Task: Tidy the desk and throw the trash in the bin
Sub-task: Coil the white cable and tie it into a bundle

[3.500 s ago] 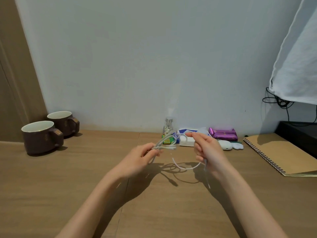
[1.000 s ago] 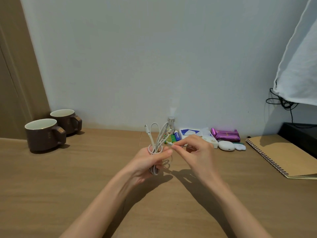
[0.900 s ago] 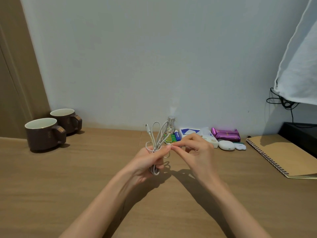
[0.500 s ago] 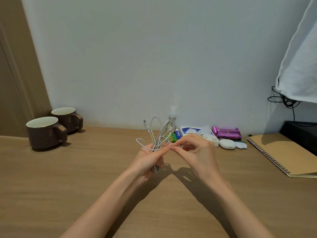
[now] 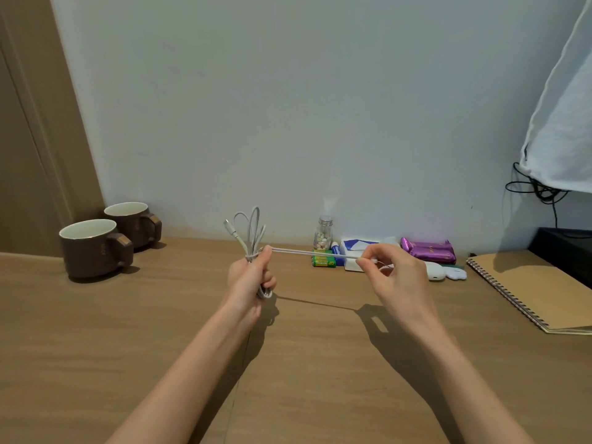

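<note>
A white charging cable (image 5: 251,233) is bunched into loops that stick up out of my left hand (image 5: 251,277), which grips the bundle above the wooden desk (image 5: 160,331). One strand runs taut to the right, where my right hand (image 5: 392,277) pinches its end between thumb and fingers. A connector pokes up at the bundle's upper left. Both hands hover above the desk's middle.
Two brown mugs (image 5: 93,246) stand at the back left. Along the wall lie a small glass bottle (image 5: 324,233), green batteries (image 5: 323,259), a blue-white packet (image 5: 357,248), a purple wrapper (image 5: 427,249) and a white earbud case (image 5: 435,272). A spiral notebook (image 5: 538,290) lies at the right.
My right hand has pulled away to the right, drawing one strand of the cable tight. My left hand has shifted slightly left, still gripping the looped bundle.
</note>
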Available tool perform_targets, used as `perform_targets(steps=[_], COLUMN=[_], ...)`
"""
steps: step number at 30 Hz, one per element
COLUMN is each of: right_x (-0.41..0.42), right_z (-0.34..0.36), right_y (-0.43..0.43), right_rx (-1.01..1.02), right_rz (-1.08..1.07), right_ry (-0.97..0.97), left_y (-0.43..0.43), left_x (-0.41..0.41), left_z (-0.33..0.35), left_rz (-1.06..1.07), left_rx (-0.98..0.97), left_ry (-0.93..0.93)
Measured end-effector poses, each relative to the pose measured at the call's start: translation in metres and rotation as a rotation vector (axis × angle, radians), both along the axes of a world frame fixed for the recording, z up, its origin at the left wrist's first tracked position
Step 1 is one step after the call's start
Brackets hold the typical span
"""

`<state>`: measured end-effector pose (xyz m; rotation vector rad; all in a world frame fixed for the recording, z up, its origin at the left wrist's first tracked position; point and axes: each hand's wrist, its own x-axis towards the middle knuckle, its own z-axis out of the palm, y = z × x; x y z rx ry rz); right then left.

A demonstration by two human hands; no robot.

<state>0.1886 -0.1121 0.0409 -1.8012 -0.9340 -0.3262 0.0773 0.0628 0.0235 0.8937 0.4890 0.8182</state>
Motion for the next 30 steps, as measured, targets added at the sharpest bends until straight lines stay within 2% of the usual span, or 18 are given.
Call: perform_targets(steps=[5, 10, 14, 19, 24, 30], right_x=[0.004, -0.012, -0.026, -0.024, -0.017, -0.022], right_z=[-0.001, -0.004, -0.004, -0.006, -0.005, -0.003], right_y=[-0.003, 0.006, 0.015, 0.016, 0.012, 0.01], right_rx=[-0.14, -0.249, -0.189, -0.126, -0.102, -0.072], right_rz=[-0.019, 0.152, 0.276, 0.276, 0.225, 0.3], right_ry=[0.117, 0.143, 0.192, 0.229, 0.108, 0.235], left_y=[0.002, -0.011, -0.025, -0.025, -0.03, -0.03], left_x=[-0.003, 0.0, -0.001, -0.003, 0.0, 0.006], left_z=[-0.003, -0.002, -0.001, 0.0, -0.007, -0.016], left_rz=[-0.016, -0.174, -0.283, -0.32, -0.241, -0.227], left_rx=[0.253, 0.384, 0.516, 0.583, 0.807, 0.905], left_ry=[0.212, 0.224, 0.231, 0.246, 0.395, 0.551])
